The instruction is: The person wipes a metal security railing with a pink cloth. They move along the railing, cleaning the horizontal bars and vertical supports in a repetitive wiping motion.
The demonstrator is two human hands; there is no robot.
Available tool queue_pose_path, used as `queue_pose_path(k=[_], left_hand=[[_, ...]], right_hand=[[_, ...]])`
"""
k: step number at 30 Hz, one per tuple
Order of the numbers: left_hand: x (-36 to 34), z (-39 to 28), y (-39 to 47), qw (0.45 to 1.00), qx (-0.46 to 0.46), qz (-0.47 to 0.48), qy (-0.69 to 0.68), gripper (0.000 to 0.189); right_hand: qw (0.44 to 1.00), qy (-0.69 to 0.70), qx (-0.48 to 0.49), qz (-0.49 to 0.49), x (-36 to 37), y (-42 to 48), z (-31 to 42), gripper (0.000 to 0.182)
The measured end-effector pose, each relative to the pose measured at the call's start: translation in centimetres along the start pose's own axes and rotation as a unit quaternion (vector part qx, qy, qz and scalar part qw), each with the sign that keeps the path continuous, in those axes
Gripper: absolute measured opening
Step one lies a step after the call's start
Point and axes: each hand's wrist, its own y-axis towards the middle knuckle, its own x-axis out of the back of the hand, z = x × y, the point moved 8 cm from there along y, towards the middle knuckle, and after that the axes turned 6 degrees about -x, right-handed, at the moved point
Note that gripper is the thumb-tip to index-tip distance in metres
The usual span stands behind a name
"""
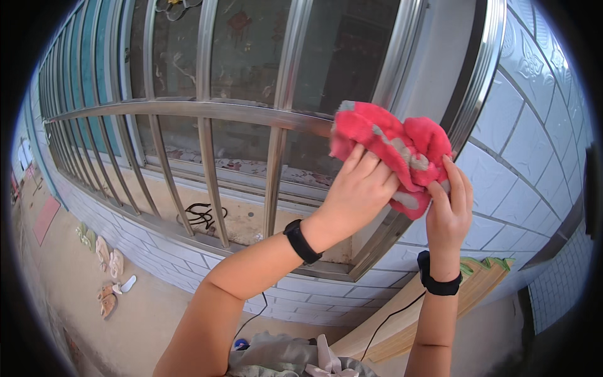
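A plush pink-red cloth with grey patches is bunched up against the right end of the stainless-steel window guard's horizontal rail. My left hand grips its lower left part, with the fingertips sunk into the folds. At the cloth's right edge, my right hand pinches it between thumb and fingers, close to the guard's outer frame. The cloth hides the rail's end and part of that frame. Each wrist wears a black band.
Upright bars cross the glass window behind. Dark coiled cord lies on the sill. White tiles cover the wall. Below right leans a light slatted mat. Several shoes lie on the floor at left, and thin black wires hang near my arms.
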Motion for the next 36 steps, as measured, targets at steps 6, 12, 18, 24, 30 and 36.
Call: queue_pose_path(k=[6, 12, 18, 24, 30, 36], left_hand=[[1.5, 1.9, -0.2, 0.995, 0.014, -0.03, 0.094, 0.032], [7.7, 8.1, -4.5, 0.986, 0.034, 0.012, 0.16, 0.033], [12.0, 14.2, -9.3, 0.953, 0.096, 0.049, 0.284, 0.038], [15.8, 17.6, -8.9, 0.962, 0.102, 0.056, 0.247, 0.042], [19.7, 20.3, -9.8, 0.967, 0.116, -0.009, 0.228, 0.047], [14.4, 17.4, -8.2, 0.98, 0.039, 0.008, 0.197, 0.045]], right_hand=[[0.997, 0.035, -0.03, 0.058, -2.0, 0.3, 1.8, 0.033], [0.996, 0.069, -0.026, 0.056, -5.0, 2.1, 7.8, 0.043], [0.994, 0.1, 0.027, 0.027, -8.0, 4.2, 15.9, 0.04], [0.992, 0.12, 0.041, -0.008, -10.5, 7.8, 21.2, 0.04], [0.968, 0.244, 0.048, -0.041, -12.3, 9.6, 27.4, 0.04], [0.979, 0.167, 0.022, -0.117, -10.9, 7.6, 22.4, 0.025]])
